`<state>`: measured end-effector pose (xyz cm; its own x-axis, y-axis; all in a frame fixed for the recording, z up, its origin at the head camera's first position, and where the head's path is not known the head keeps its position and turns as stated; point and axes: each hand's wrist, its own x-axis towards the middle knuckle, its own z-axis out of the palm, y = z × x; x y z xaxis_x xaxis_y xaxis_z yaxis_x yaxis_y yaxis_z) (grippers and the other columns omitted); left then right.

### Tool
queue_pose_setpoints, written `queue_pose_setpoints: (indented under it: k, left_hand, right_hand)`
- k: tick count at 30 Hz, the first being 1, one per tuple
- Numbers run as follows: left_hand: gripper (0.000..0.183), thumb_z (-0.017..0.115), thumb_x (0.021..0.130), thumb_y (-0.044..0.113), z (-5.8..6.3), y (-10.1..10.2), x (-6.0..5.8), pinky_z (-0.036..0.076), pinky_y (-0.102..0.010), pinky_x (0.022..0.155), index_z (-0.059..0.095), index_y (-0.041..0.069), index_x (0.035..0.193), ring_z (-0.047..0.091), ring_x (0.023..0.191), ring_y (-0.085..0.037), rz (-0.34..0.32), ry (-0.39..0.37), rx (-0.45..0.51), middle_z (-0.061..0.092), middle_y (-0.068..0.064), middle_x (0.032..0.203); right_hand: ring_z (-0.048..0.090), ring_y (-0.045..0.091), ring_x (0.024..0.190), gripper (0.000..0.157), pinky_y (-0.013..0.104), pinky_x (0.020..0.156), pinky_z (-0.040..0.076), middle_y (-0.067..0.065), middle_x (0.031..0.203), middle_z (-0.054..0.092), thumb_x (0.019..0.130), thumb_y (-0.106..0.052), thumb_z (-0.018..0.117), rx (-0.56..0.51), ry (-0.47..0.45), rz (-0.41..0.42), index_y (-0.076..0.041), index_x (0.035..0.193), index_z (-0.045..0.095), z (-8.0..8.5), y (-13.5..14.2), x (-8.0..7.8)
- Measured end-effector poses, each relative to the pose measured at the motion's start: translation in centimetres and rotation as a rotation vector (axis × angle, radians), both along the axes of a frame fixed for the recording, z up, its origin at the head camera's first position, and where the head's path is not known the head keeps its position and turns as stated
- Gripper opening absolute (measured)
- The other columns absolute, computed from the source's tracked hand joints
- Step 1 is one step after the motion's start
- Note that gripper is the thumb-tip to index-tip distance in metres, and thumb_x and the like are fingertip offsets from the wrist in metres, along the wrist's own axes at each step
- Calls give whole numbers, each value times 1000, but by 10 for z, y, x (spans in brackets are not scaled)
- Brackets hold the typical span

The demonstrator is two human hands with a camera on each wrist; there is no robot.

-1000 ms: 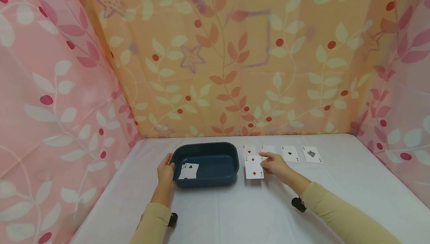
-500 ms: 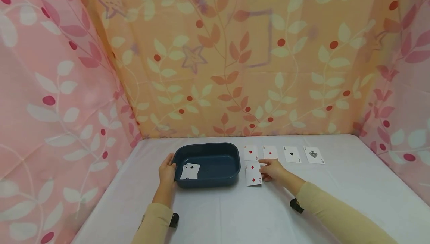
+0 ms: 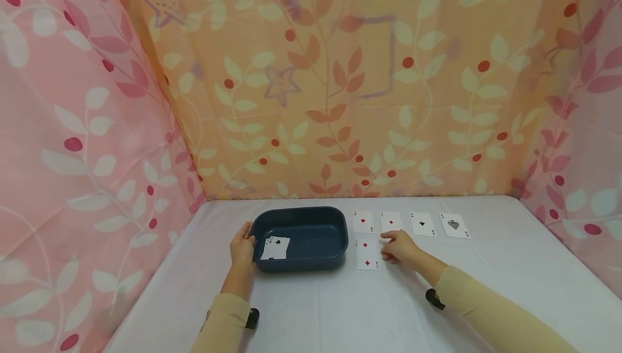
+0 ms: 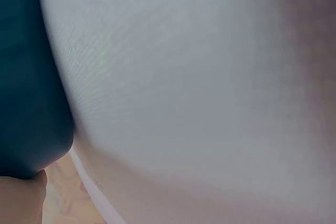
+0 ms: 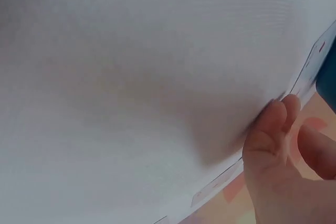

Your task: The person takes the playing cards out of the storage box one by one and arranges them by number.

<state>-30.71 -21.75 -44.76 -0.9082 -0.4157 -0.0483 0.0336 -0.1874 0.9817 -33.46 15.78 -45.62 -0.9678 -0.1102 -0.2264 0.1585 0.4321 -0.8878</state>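
Observation:
A dark blue rectangular tub point(image 3: 301, 264) stands on the table, with a few overlapping playing cards point(image 3: 276, 248), clubs on the top one, inside at its left. My left hand point(image 3: 241, 249) grips the tub's left end; most of that hand is outside the left wrist view. To the right of the tub, a two of diamonds point(image 3: 367, 255) lies face up. My right hand point(image 3: 399, 247) hovers just right of this card, its fingers loosely bent and holding nothing. In the right wrist view, the thumb and fingers are apart.
Behind the two lies a row of aces: hearts point(image 3: 363, 222), diamonds point(image 3: 391, 221), clubs point(image 3: 423, 224) and spades point(image 3: 454, 225). A white cloth covers the table point(image 3: 311, 310). Patterned fabric walls point(image 3: 311, 126) enclose its back and sides.
My right hand has lowered the two of diamonds toward me onto the table below the ace of hearts, let go and drawn slightly right. The left hand keeps its hold on the tub.

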Motion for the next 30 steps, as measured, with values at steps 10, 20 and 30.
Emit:
queue_pose_setpoints:
  k: [10,20,30]
  left_hand:
    - [54,31,97,-12,-1,-2,-2,19,-39,116,25,-5,150,24,144,-28,9,-9,-3,28,-17,155]
    - [54,30,97,-14,-3,-2,-3,19,-39,116,24,-6,150,24,143,-29,7,6,6,27,-20,155]
    - [54,30,97,-14,0,0,-3,19,-40,116,25,-6,150,24,143,-30,13,6,5,27,-20,154]
  right_hand:
    - [60,14,64,45,23,60,52,21,95,67,95,-2,55,-172,30,-15,11,136,46,24,-12,4]
    - [62,12,65,43,21,63,55,12,87,68,98,-4,54,-433,31,40,10,137,45,42,-44,10]
    - [63,10,66,46,20,62,54,8,82,65,97,-2,54,-538,51,142,14,138,41,42,-79,14]
